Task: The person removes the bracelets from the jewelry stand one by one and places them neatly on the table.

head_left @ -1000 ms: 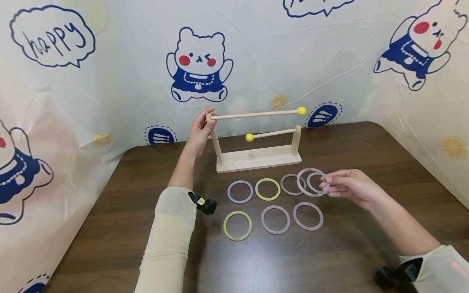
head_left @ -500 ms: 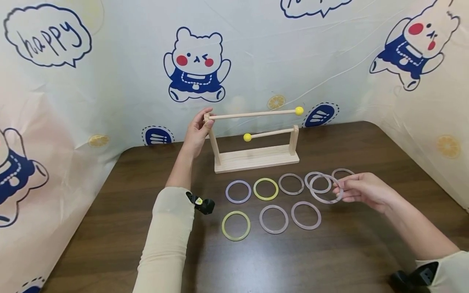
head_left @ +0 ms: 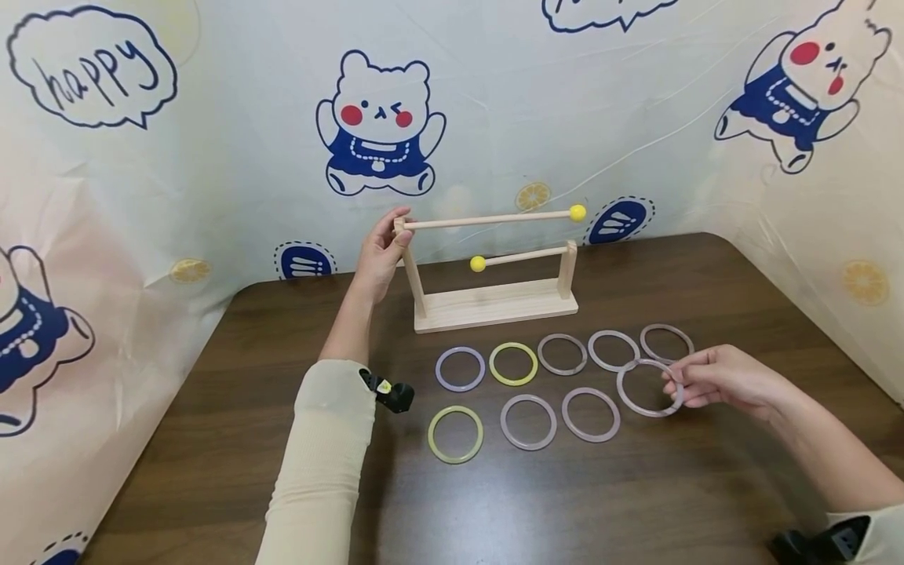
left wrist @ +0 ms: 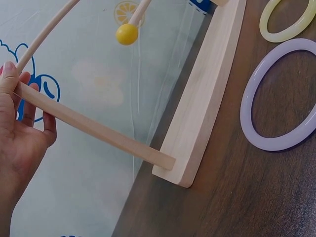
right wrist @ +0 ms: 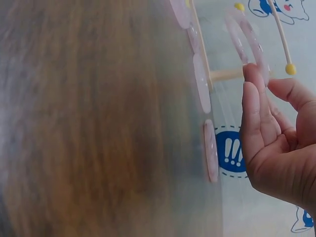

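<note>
My left hand (head_left: 379, 255) grips the top of the left post of a wooden stand (head_left: 494, 306), thumb in front. The stand has a flat base, two posts and two rods tipped with yellow balls; no bangle hangs on either rod. In my right hand (head_left: 734, 380) a translucent pale purple bangle (head_left: 650, 413) is pinched between thumb and fingers. In the right wrist view this held bangle (right wrist: 256, 47) is upright, seen nearly edge-on. In the head view it overlaps the edges of a pale purple bangle (head_left: 613, 368) and a greyish bangle (head_left: 667, 326) behind it.
Along the back row lie a lavender bangle (head_left: 460, 388), a yellow bangle (head_left: 513, 382) and a grey bangle (head_left: 562, 373). Nearer are a yellow-green bangle (head_left: 455, 461) and two pale purple bangles (head_left: 528, 447). A printed cloth (head_left: 494, 118) hangs behind the brown table (head_left: 282, 329).
My right hand has moved right and toward the near side with the pale purple bangle, uncovering the bangles at the right end of the back row. My left hand keeps its hold on the stand.
</note>
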A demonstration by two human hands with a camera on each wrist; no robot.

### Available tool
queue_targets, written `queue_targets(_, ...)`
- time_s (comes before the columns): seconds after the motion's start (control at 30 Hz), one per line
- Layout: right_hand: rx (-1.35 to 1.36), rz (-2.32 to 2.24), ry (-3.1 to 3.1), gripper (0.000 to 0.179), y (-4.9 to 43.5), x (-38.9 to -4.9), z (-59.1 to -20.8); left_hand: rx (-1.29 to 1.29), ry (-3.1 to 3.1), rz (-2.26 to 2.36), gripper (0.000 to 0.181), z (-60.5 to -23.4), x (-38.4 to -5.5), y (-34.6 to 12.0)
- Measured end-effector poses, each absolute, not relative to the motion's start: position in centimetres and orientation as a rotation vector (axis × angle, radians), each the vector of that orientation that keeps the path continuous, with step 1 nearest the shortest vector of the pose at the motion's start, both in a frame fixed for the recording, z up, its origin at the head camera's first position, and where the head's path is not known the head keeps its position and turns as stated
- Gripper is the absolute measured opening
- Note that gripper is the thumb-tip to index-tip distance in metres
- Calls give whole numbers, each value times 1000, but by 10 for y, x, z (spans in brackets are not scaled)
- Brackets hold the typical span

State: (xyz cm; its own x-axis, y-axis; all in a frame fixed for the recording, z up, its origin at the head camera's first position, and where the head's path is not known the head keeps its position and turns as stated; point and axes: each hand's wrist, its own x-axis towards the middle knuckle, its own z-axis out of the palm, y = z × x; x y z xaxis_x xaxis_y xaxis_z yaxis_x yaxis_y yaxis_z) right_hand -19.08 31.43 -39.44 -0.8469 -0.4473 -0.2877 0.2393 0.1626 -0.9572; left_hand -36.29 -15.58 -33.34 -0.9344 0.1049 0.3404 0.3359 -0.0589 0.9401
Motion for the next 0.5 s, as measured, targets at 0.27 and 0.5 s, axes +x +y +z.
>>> queue_targets(0.27, -150, -1607, 2074, 25, 316, -189, -395, -498, -2054, -2103, 43, -332, -363, -156)
queue_targets(0.5, -194, -1524, 2133, 30, 314, -188, -396, -480, -2047, -2114, 44, -332, -362, -155)
